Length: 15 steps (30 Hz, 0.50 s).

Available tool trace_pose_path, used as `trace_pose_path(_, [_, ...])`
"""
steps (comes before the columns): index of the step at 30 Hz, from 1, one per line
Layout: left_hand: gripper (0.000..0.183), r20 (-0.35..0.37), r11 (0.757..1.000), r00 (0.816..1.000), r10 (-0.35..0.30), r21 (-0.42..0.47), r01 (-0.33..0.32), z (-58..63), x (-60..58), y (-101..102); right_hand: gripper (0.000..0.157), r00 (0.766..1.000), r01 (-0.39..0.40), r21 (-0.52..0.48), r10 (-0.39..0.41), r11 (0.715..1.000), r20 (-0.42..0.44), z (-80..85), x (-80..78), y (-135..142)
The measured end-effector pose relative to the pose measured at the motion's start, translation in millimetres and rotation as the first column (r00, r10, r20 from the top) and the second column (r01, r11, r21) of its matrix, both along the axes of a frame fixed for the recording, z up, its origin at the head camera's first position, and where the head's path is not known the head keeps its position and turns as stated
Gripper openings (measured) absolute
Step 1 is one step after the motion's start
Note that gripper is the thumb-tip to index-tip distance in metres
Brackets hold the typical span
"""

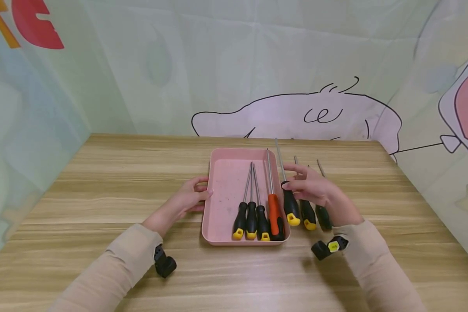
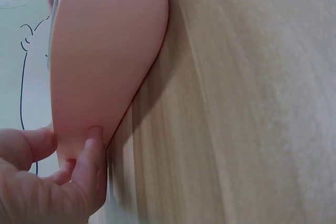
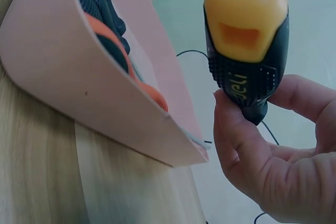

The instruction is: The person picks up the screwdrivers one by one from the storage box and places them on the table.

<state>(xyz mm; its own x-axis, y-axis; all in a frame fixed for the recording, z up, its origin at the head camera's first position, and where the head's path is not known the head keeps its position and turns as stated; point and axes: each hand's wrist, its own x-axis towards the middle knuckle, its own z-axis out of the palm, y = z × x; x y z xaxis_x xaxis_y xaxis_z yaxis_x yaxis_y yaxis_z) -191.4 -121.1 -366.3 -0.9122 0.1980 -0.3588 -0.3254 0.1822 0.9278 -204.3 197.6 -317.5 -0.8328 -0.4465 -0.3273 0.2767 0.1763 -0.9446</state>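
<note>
The left hand (image 1: 187, 197) pinches the left wall of a pink tray (image 1: 224, 190), thumb at the rim and fingertips against the outer side (image 2: 110, 51). Between thumb and fingers, the right hand (image 1: 313, 186) holds a long screwdriver (image 1: 290, 203) near where the black handle meets the shaft. Its yellow end faces the right wrist camera, and it hangs just outside the tray's right wall. Inside the tray lie three slim black-and-yellow screwdrivers (image 1: 251, 221) side by side. An orange-handled screwdriver (image 1: 274, 212) rests along the right wall, its tip at the far rim.
On the wooden table (image 1: 140, 169), right of the tray and partly under the right hand, lie a black-and-yellow screwdriver (image 1: 308, 214) and a dark-handled one (image 1: 323, 216). A printed cloth backdrop (image 1: 242, 65) rises behind the table's far edge.
</note>
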Motion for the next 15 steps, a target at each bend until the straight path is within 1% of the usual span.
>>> trace_pose_path(5, [0.053, -0.001, 1.0, 1.0, 0.001, -0.001, -0.001, 0.6, 0.1, 0, 0.071, 1.0, 0.016, 0.034, -0.016, 0.999, -0.005, -1.9, 0.8, 9])
trace_pose_path(15, [0.053, -0.002, 1.0, 1.0, 0.004, -0.006, -0.004, 0.0, 1.2, 1, 0.071, 0.999, 0.042, 0.029, -0.043, 0.999, 0.014, -0.9, 4.3, 29])
